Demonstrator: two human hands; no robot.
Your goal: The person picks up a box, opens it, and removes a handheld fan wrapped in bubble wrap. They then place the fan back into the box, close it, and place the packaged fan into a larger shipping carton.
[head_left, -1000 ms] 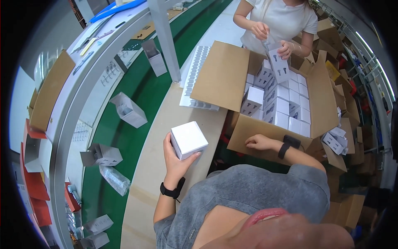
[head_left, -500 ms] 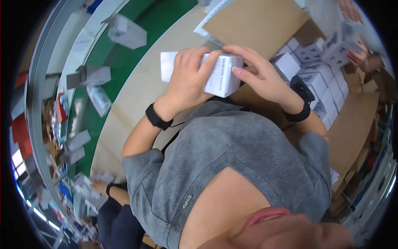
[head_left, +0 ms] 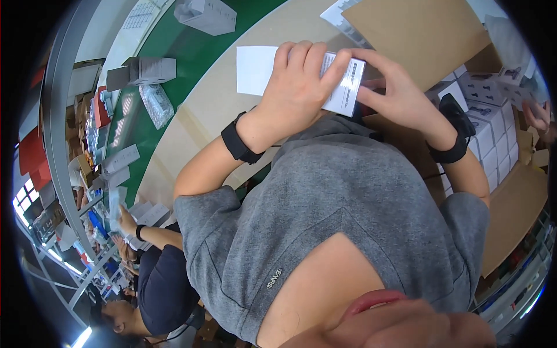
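Green belting [head_left: 194,58] curves past the left side of the beige worktop [head_left: 197,127], bearing an open carton [head_left: 154,71], a pale box [head_left: 209,16] and a clear plastic pouch [head_left: 156,106]. On the right, a brown flap [head_left: 418,37] juts over the worktop beyond the right hand [head_left: 403,95], and the right wrist's black band [head_left: 455,124] hides some of the stacked white packages [head_left: 493,142]. A co-worker's hand [head_left: 538,116] shows at the right edge. The white box [head_left: 348,87] sits between the two hands, above the worktop's near edge. The left hand [head_left: 299,84] clasps its middle, thumb along the printed side; the right curls round the other end, fingers and thumb apart, whether gripping I cannot tell.
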